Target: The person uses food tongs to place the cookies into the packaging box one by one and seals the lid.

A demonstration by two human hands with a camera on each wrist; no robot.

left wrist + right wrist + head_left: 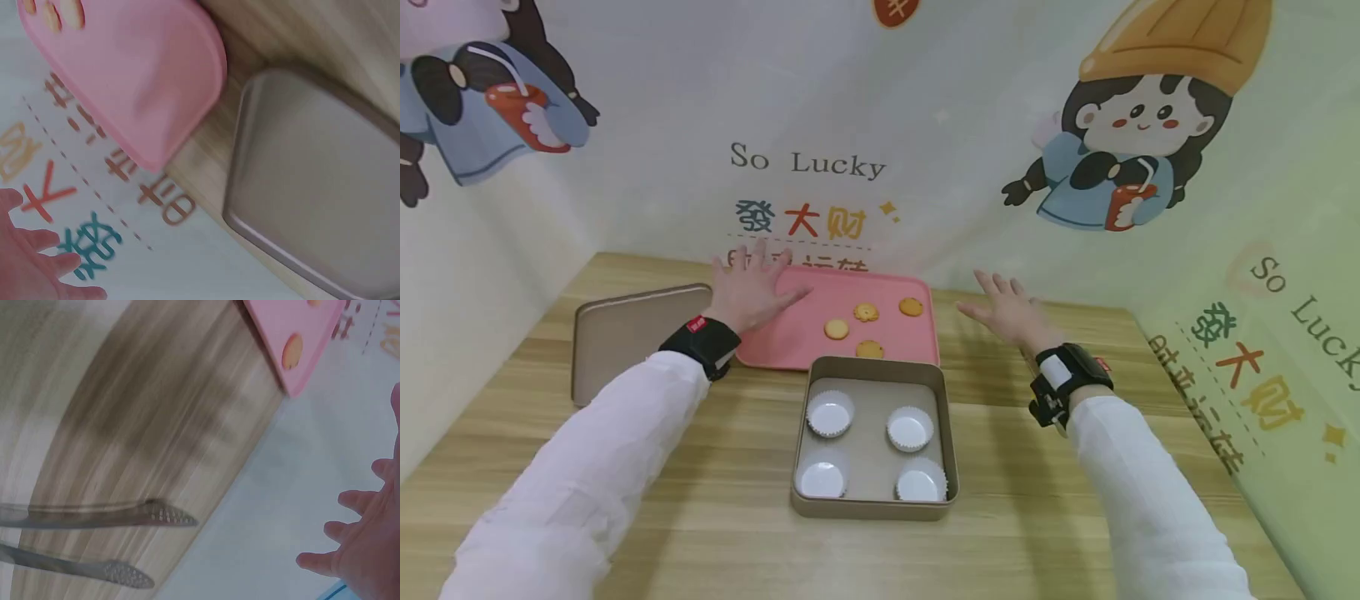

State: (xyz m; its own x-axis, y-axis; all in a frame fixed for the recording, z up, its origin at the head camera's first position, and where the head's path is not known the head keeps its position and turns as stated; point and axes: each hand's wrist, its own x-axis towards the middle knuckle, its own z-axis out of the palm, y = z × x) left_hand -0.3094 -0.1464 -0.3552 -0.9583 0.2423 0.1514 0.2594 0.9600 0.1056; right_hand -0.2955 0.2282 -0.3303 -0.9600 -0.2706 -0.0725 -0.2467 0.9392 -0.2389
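My left hand [751,292] hovers with spread fingers over the left end of a pink tray [805,304], holding nothing. Several cookies [866,312] lie toward that tray's right side. To the right of the tray, my right hand [1011,317] is raised over the table, fingers extended and empty. A pair of metal tongs [106,515] shows in the right wrist view, its two perforated tips apart; in the head view my right wrist mostly hides it. In front of the tray stands a square metal tin [872,508] with several white paper cups [830,414] inside.
A shallow grey-brown metal tray or lid [617,342] lies at the left, beside the pink tray and partly behind my left forearm. A printed cloth [940,167] hangs along the back and sides of the wooden table [715,517].
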